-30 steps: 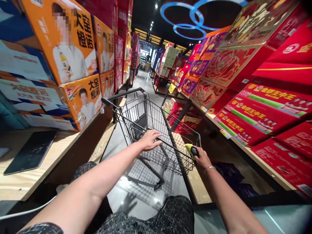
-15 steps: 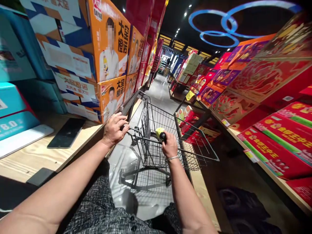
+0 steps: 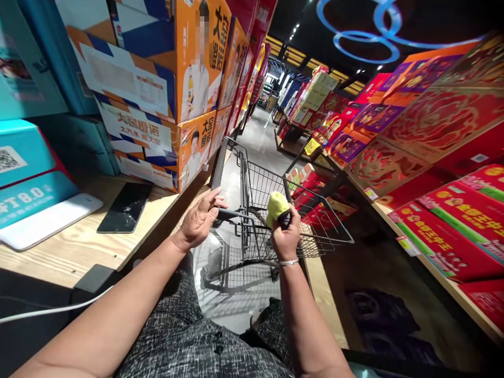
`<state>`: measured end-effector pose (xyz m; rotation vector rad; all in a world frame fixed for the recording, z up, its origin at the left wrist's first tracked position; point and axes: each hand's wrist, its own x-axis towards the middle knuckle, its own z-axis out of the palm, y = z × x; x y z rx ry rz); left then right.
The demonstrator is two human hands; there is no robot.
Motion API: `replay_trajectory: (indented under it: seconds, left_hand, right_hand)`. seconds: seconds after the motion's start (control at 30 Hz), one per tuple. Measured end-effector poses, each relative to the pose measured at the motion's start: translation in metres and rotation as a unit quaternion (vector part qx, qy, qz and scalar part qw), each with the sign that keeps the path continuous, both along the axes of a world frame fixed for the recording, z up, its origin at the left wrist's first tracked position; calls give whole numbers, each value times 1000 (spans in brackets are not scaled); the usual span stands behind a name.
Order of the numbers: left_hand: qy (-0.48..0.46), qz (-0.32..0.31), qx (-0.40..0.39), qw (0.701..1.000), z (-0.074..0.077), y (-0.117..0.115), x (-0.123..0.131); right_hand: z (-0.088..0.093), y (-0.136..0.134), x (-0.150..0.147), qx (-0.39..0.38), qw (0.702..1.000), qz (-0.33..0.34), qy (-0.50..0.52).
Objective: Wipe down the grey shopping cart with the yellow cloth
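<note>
mostly yellow bundle (image 3: 276, 206), soft-looking, dark lower end

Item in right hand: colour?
Yellow-green and black; the item in the right hand shows best in the head view.

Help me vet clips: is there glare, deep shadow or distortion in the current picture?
Head view: bright glare on the floor, crossed by a grid shadow from the cart; head view: deep gloom under the right shelf; head view: red boxes stretch and lean near the right edge.

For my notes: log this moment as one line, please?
left hand: at cart handle | right hand: gripping yellow-black item | cart: in aisle
</note>
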<state>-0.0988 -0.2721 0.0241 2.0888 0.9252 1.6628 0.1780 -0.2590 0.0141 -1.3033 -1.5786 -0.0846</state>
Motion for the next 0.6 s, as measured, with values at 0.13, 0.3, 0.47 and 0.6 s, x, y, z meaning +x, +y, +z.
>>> replay_trajectory:
  seconds: [0.13, 0.3, 0.47, 0.6]
  left_hand:
    - [-75, -103, -71, 989, 4, 1, -14]
    - [-142, -167, -183, 958, 0, 2, -23]
    - [-129, -173, -179, 960, 1, 2, -31]
    - [-48, -135, -127, 982, 7, 5, -37]
  right_hand:
    - [17, -39, -74, 171, 958, 182, -140]
    - [22, -45, -126, 166, 933, 184, -261]
    - [21, -38, -138, 137, 942, 118, -283]
    - [10, -32, -128, 138, 948, 113, -265]
